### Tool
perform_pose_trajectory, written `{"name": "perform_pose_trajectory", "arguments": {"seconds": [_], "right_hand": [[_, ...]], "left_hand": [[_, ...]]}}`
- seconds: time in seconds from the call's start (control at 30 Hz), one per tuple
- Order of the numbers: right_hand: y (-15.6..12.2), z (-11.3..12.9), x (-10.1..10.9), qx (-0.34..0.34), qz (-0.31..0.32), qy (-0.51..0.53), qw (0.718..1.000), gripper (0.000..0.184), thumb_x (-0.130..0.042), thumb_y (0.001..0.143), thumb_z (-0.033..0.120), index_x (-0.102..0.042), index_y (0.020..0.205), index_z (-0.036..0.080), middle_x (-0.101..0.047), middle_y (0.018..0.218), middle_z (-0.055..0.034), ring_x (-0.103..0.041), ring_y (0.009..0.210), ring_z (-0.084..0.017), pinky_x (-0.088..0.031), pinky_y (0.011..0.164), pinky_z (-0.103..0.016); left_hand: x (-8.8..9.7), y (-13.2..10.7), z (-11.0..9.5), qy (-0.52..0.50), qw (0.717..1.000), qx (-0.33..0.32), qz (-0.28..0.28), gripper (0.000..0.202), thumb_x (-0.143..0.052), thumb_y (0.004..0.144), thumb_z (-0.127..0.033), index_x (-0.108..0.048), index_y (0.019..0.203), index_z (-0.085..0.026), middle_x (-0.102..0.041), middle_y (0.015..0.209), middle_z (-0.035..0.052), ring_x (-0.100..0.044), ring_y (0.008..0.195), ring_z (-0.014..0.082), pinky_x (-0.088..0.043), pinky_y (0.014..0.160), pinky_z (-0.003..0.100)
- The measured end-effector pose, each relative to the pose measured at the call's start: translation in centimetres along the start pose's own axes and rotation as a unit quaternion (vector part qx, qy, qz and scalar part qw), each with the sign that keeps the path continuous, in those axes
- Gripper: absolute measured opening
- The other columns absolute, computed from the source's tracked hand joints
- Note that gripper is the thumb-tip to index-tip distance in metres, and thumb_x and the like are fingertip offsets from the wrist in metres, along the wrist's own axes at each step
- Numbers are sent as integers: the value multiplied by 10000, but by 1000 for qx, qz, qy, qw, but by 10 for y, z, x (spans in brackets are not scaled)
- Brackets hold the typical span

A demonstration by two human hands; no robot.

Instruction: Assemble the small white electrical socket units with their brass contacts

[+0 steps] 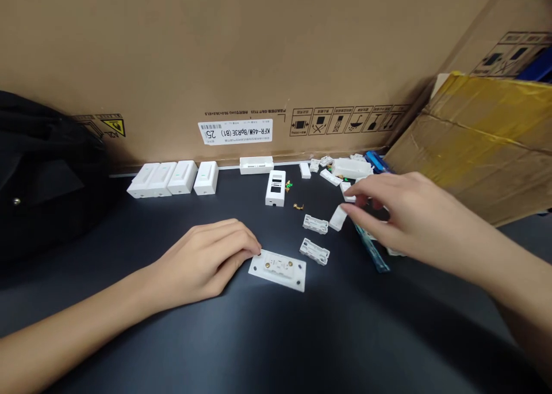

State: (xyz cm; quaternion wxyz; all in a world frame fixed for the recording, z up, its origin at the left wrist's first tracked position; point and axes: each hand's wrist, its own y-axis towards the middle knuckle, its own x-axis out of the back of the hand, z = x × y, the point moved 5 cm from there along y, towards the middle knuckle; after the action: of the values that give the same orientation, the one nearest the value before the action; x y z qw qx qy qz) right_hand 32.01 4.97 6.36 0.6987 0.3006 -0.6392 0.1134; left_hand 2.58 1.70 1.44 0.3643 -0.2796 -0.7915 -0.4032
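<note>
My left hand has its fingers curled and pinches the left corner of a flat white mounting plate. The plate lies on the dark table, with a small contact base and two brass screws at its middle. My right hand is over the scattered parts, thumb and index finger apart. Its thumb tip is at a white rocker piece, its index tip at another small white piece. Whether it touches either I cannot tell. Two white ribbed frames lie between my hands.
Several white switch housings stand in a row at the back left. A housing with openings, brass contacts and a white tray lie mid-table. A teal-handled tool is under my right hand. Cardboard boxes wall the back; a black bag is left.
</note>
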Motion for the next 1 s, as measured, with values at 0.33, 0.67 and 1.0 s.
{"name": "perform_pose_trajectory", "arguments": {"seconds": [0.33,0.67,1.0], "right_hand": [[-6,-30,-6,-70,29,-8,997,211,-584,1026,374,-723,951,234,-773,850,-87,-683,699,-268,-473,659,-412],[-3,-1,-16,-36,59,34,997,321,-484,1065,445,-709,956,244,-749,932,-72,-686,872,-283,-495,792,-433],[-1,13,-18,-22,53,54,997,278,-512,1072,381,-734,1010,226,-777,982,-83,-725,912,-294,-515,823,-456]], "left_hand": [[-1,0,2,-16,1000,-8,11,178,-551,1082,-58,-648,1147,-192,-778,1101,52,-735,1007,158,-582,885,267],[-1,0,0,1,1000,9,15,169,-557,1077,-81,-645,1149,-206,-753,1066,49,-720,962,167,-568,837,280],[0,5,-6,-23,999,4,40,127,-569,1061,-99,-643,1105,-193,-706,968,24,-647,865,155,-525,779,281]]}}
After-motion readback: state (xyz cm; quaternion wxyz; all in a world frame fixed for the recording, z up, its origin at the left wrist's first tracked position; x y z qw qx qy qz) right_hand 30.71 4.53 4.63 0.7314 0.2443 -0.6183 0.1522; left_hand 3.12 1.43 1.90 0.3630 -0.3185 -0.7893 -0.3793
